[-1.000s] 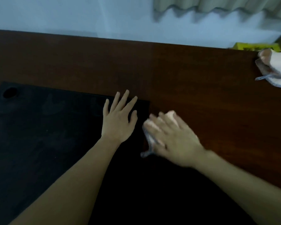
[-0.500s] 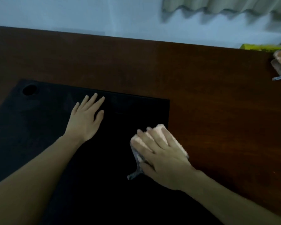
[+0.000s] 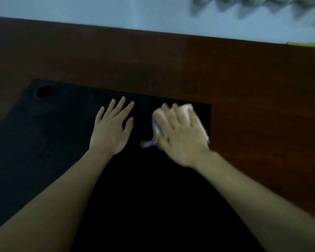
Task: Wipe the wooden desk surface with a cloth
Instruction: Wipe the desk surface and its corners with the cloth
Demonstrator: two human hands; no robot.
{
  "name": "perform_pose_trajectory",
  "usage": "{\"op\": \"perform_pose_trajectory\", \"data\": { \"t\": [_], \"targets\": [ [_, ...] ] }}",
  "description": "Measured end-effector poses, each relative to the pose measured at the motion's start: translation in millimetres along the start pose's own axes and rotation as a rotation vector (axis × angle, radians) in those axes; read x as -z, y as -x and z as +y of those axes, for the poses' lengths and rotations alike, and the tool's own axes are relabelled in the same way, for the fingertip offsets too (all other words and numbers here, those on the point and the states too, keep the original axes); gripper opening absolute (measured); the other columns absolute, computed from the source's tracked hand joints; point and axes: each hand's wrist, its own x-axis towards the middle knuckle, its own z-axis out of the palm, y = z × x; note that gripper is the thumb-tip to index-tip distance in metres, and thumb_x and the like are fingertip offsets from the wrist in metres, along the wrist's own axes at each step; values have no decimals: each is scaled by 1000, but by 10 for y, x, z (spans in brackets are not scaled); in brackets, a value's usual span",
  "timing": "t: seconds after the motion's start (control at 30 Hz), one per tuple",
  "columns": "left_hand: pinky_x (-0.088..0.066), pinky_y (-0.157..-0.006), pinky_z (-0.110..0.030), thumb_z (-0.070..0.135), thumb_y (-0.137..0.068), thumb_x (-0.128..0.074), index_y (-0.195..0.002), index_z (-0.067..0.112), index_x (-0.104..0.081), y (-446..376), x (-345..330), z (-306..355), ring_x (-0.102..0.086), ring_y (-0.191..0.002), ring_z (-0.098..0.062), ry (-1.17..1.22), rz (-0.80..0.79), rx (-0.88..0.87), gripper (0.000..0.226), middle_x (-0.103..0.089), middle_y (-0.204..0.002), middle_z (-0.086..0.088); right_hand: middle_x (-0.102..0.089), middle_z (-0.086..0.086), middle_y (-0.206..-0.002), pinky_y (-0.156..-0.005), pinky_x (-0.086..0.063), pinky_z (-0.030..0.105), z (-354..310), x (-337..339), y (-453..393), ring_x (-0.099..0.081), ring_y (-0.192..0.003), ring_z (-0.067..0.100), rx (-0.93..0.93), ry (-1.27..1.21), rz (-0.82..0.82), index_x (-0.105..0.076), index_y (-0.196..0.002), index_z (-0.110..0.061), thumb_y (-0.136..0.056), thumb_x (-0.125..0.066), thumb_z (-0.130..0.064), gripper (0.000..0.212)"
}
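Note:
A dark brown wooden desk [image 3: 244, 84] runs across the view. A large black mat [image 3: 44, 142] covers its near left part. My right hand [image 3: 180, 135] presses flat, fingers straight, on a pale pink cloth [image 3: 186, 107] with a grey edge loop [image 3: 147, 143], near the mat's far right corner; the hand is blurred. My left hand [image 3: 111, 130] lies flat on the mat with fingers spread, just left of the cloth.
A round hole [image 3: 44, 91] sits in the mat's far left corner. A pale wall [image 3: 116, 11] backs the desk, with curtain folds [image 3: 262, 6] at top right. A yellow object [image 3: 307, 44] shows at the desk's far right edge.
My right hand has slid the cloth away from me toward the mat's far right corner. The view shifted, so the second cloth at the right has left the frame.

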Motion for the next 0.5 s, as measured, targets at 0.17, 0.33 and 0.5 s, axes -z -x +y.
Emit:
{"op": "perform_pose_trajectory", "data": {
  "t": [0.17,0.33,0.5],
  "targets": [
    [0,-127,-38,43,-107,-28,-159,37,-22,37,8,16,0,-156,-13,12,19,-5,53,-10,-168,11,4,-5,-172,-123,12,48,-165,-88,657,10,-157,21,310,-107,-101,-2,-163,-36,-105,-22,-57,65],
    [3,-125,-34,47,-106,-26,-159,41,-20,5,9,-22,2,-155,-9,16,3,-8,54,-7,-168,14,13,-6,-171,-124,11,48,198,74,-20,14,-157,20,142,2,-30,9,-162,-37,-104,-10,-58,65],
    [1,-126,-36,46,-106,-29,-159,40,-22,4,-1,-41,0,-155,-10,34,31,-23,53,-10,-168,14,12,-2,-171,-124,10,53,148,132,-656,16,-156,24,-93,-24,7,8,-162,-35,-106,-13,-57,64]
  ]
}}
